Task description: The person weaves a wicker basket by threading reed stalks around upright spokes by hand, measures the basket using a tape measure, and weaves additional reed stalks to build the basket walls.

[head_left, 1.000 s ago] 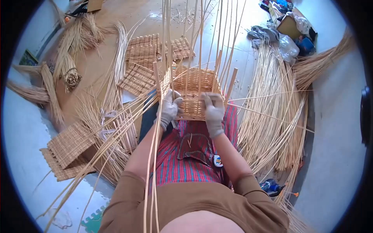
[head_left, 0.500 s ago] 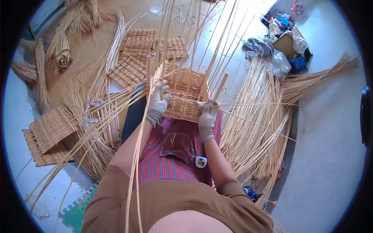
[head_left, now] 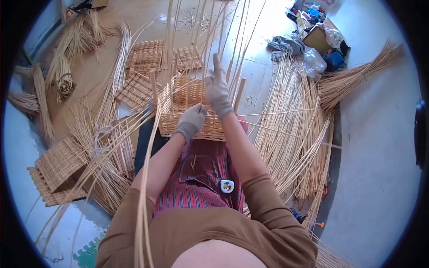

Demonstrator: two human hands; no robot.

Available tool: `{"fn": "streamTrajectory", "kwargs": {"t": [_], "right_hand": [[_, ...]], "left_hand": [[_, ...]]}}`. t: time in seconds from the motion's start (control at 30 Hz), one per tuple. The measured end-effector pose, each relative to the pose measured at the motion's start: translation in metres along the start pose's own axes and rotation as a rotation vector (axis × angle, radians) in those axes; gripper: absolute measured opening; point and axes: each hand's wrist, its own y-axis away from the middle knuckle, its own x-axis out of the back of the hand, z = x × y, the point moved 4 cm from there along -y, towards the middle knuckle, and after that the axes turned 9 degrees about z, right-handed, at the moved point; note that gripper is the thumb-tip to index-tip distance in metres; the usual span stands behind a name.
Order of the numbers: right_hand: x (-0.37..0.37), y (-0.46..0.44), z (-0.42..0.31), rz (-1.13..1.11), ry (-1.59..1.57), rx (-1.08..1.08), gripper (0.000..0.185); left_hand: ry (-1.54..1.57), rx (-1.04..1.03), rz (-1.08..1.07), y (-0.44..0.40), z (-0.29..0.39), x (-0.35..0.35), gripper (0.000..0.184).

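Observation:
A partly woven wicker basket (head_left: 167, 125) rests on my lap, its long upright strands (head_left: 243, 33) rising from the rim. My left hand (head_left: 192, 119), in a grey glove, is at the front wall with its fingers closed around a wicker strand at the rim. Just beyond it, my right hand (head_left: 217, 94), also gloved, is raised over the basket with its fingers stretched upward; its palm side is partly hidden. Wooden stakes (head_left: 239, 94) stand at the basket's corners. Loose strands run out sideways from the weave.
Woven panels (head_left: 145, 56) lie on the floor beyond the basket, and more panels (head_left: 62, 163) are at the left. A wide spread of wicker strands (head_left: 290, 134) covers the floor at right. Plastic bags (head_left: 315, 62) and a box sit at the far right. A striped apron (head_left: 192, 192) covers my lap.
My right hand has left the basket's right front corner, moving left and up with fingers extended. My left hand has shifted from the left side to the middle of the front wall.

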Motion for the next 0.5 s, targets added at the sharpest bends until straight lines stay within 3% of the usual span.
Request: {"fn": "streamTrajectory", "kwargs": {"t": [0.03, 0.1, 0.17, 0.23, 0.27, 0.33, 0.37, 0.4, 0.43, 0.47, 0.5], "right_hand": [[0.014, 0.007, -0.016, -0.082, -0.243, -0.238, 0.061], [0.060, 0.045, 0.003, 0.133, -0.193, -0.138, 0.050], [0.123, 0.110, 0.026, 0.127, 0.123, -0.489, 0.040], [0.136, 0.143, 0.018, 0.151, -0.020, -0.848, 0.028], [0.134, 0.145, 0.025, -0.037, 0.083, -0.741, 0.036], [0.109, 0.113, -0.017, -0.059, 0.100, -0.457, 0.052], [0.088, 0.123, 0.017, -0.234, 0.299, -0.305, 0.069], [0.077, 0.126, 0.036, -0.284, 0.355, -0.262, 0.071], [0.069, 0.129, 0.044, -0.334, 0.403, -0.221, 0.073], [0.072, 0.116, 0.018, -0.332, 0.338, -0.388, 0.065], [0.068, 0.115, 0.020, -0.218, 0.222, -0.315, 0.064]], "left_hand": [[0.104, 0.042, -0.031, -0.002, -0.002, 0.003, 0.039], [0.073, 0.045, -0.046, -0.006, -0.007, 0.001, 0.032], [0.086, 0.064, -0.057, -0.005, -0.002, -0.001, 0.019], [0.162, 0.034, -0.044, -0.003, 0.003, -0.006, 0.018], [0.220, 0.006, -0.038, 0.005, 0.002, -0.006, 0.018], [0.125, -0.180, 0.173, 0.021, 0.010, 0.002, 0.022], [0.144, -0.327, 0.323, 0.040, 0.013, 0.010, 0.026], [0.153, -0.397, 0.398, 0.062, 0.019, 0.026, 0.031], [0.251, -0.247, 0.412, 0.075, -0.016, 0.036, 0.029], [0.344, -0.099, 0.430, 0.081, -0.054, 0.052, 0.027], [0.623, 0.193, 0.532, 0.091, -0.070, 0.078, 0.024]]}}
